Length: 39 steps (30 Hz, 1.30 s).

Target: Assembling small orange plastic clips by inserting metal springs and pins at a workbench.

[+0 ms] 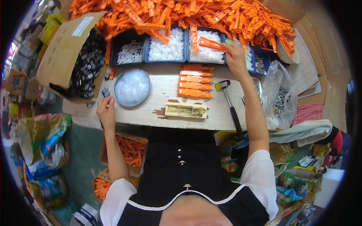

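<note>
My right hand (pixel 236 60) reaches over the blue bins, its fingers closed on the end of a long orange plastic part (pixel 212 43). Below that part is a bin of small white plastic pieces (pixel 206 56). My left hand (pixel 106 112) rests at the table's left front, fingers curled together; whatever they hold, if anything, is hidden. Just right of it stands a round dish (pixel 132 87) with a clear, glossy filling. Several orange parts (pixel 195 81) lie in a stacked row at mid-table. In front of them sits a cream-coloured fixture block (pixel 186 110) with a long recess.
A hammer (pixel 230 105) with a black handle lies right of the fixture, its handle past the table edge. Loose orange parts (pixel 181 13) are heaped behind the bins. A cardboard box (pixel 69 52) of black pieces stands left; a clear bag (pixel 281 96) of metal pieces lies right.
</note>
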{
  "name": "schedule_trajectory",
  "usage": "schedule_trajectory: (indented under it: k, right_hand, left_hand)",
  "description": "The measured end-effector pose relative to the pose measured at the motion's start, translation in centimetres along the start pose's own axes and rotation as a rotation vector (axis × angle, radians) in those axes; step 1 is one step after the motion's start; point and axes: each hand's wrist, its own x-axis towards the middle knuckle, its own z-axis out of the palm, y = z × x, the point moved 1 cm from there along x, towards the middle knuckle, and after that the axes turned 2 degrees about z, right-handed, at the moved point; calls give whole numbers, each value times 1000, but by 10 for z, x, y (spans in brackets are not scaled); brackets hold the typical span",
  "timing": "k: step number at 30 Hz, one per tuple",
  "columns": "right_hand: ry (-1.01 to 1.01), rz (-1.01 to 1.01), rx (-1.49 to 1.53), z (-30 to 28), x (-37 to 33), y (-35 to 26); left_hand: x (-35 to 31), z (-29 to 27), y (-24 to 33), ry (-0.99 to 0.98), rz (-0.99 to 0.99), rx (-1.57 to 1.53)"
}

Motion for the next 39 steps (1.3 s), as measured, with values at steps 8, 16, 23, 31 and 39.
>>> schedule_trajectory:
  k: [8, 16, 23, 31, 39]
  right_hand:
    - [-266, -85, 166, -3, -121, -100]
    - [-351, -270, -76, 9, -146, -125]
    - [-348, -279, -136, 10, -134, -143]
    - [-478, -441, -242, 51, -132, -160]
    - [-501, -506, -279, 55, -144, -155]
  left_hand:
    - [-14, -19, -21, 72, 50, 67]
    - [-27, -23, -26, 70, -43, 56]
    - [-29, -34, -36, 110, 9, 132]
    - [-8, -30, -38, 181, -18, 113]
    - [12, 21, -59, 235, 121, 296]
